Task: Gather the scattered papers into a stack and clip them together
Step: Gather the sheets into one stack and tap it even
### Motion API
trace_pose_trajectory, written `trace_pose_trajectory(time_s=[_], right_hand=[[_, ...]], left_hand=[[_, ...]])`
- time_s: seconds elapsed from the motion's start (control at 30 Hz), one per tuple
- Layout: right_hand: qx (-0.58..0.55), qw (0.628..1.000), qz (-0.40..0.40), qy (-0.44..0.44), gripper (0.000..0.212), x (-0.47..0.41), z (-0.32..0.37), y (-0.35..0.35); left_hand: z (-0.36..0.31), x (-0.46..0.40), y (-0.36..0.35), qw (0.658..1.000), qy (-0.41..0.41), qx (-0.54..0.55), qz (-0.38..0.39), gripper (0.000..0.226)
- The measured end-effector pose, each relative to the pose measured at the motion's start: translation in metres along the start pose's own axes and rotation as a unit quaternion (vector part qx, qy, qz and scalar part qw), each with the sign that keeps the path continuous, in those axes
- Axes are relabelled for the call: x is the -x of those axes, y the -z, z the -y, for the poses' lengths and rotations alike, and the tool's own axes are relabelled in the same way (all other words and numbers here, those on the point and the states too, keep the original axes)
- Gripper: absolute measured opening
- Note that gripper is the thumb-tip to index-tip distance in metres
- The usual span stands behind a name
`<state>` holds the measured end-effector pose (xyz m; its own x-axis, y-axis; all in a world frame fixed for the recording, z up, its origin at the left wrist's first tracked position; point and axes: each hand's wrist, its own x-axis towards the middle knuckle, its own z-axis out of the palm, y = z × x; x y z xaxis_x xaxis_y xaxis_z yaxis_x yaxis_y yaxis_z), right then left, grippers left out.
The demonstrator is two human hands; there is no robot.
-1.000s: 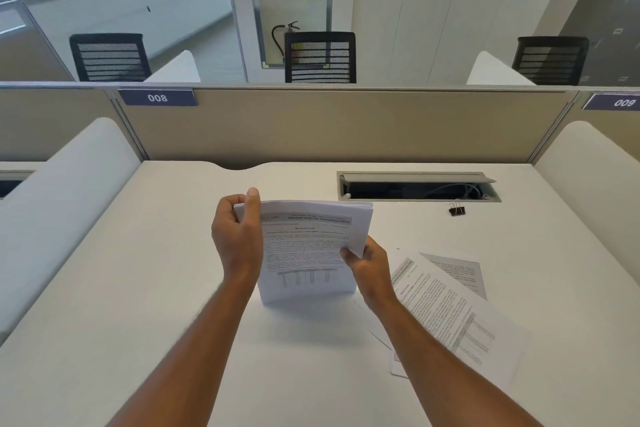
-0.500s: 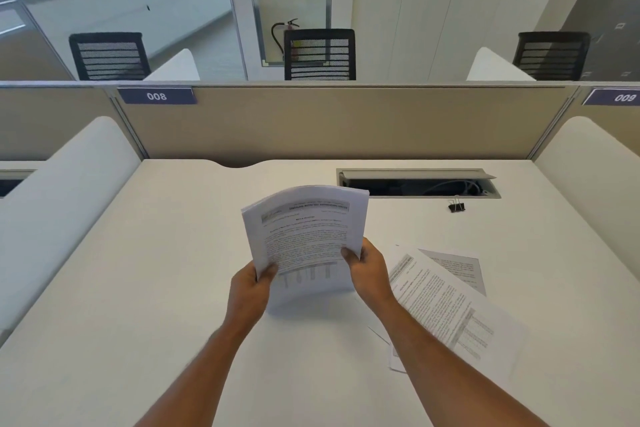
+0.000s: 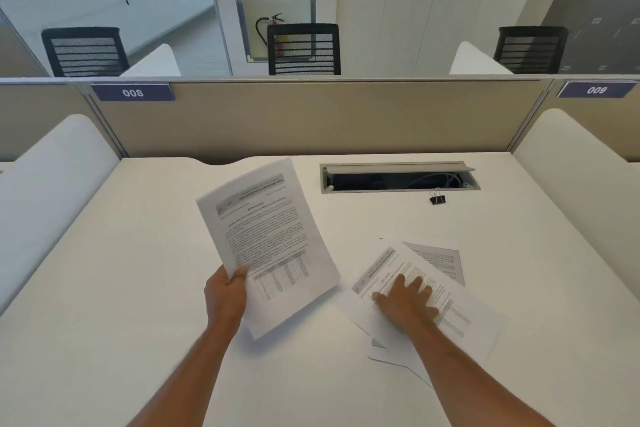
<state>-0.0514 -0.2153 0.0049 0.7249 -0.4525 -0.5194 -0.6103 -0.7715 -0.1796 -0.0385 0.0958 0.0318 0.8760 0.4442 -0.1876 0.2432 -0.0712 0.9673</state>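
Observation:
My left hand grips the lower left edge of a stack of printed papers, held tilted above the white desk. My right hand lies flat, fingers spread, on top of a few loose printed sheets lying overlapped on the desk to the right. A grey-toned sheet pokes out from under them at the back. A small black binder clip stands on the desk further back, in front of the cable slot.
An open cable slot is set into the desk at the back right. A beige partition closes the far edge, and white side dividers stand left and right. Black chairs sit beyond.
My right hand let go of the stack and moved right onto the loose sheets. My left hand shifted from the stack's top to its lower edge and now holds it alone, tilted.

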Motion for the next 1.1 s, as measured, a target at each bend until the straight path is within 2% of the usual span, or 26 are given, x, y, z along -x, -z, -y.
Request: trace_pose_trajectory(time_s=[0.23,0.43,0.53,0.6,0.73,0.8,0.9,0.93,0.97,1.03,1.1], right_hand=[[-0.034,0.998,0.050,-0.019,0.082,-0.004,0.023,0.012],[-0.032,0.996,0.080,0.020,0.068,-0.010,0.043,0.015],[-0.033,0.993,0.090,0.067,0.057,0.004,0.052,0.022],[-0.069,0.987,0.103,0.100,0.055,0.009,0.052,0.025],[-0.186,0.961,0.129,0.159,0.064,0.006,0.046,0.025],[-0.200,0.960,0.093,0.170,0.063,0.001,0.037,0.027],[-0.133,0.975,-0.071,0.161,0.036,-0.009,0.018,0.029],[-0.094,0.979,-0.103,0.148,0.034,-0.011,0.010,0.029],[-0.051,0.983,-0.115,0.136,0.042,-0.014,0.004,0.028],[0.019,0.989,-0.093,0.116,0.072,-0.019,-0.006,0.027],[0.033,0.992,-0.068,0.105,0.087,-0.024,-0.011,0.027]], left_hand=[[0.010,0.012,-0.016,1.000,0.028,-0.001,0.010,0.021],[0.019,0.023,-0.026,0.999,0.045,-0.016,0.008,0.022],[0.022,0.026,-0.029,0.998,0.045,-0.033,0.008,0.026],[0.023,0.027,-0.031,0.998,0.045,-0.043,0.007,0.028],[0.025,0.028,-0.035,0.997,0.057,-0.047,0.006,0.029],[0.025,0.028,-0.035,0.997,0.063,-0.047,0.005,0.030],[0.028,0.027,-0.034,0.996,0.073,-0.046,0.003,0.030],[0.029,0.027,-0.033,0.996,0.077,-0.044,0.004,0.030],[0.030,0.027,-0.033,0.996,0.082,-0.042,0.006,0.030],[0.034,0.028,-0.033,0.995,0.090,-0.042,0.011,0.030],[0.037,0.029,-0.034,0.994,0.095,-0.043,0.014,0.031]])
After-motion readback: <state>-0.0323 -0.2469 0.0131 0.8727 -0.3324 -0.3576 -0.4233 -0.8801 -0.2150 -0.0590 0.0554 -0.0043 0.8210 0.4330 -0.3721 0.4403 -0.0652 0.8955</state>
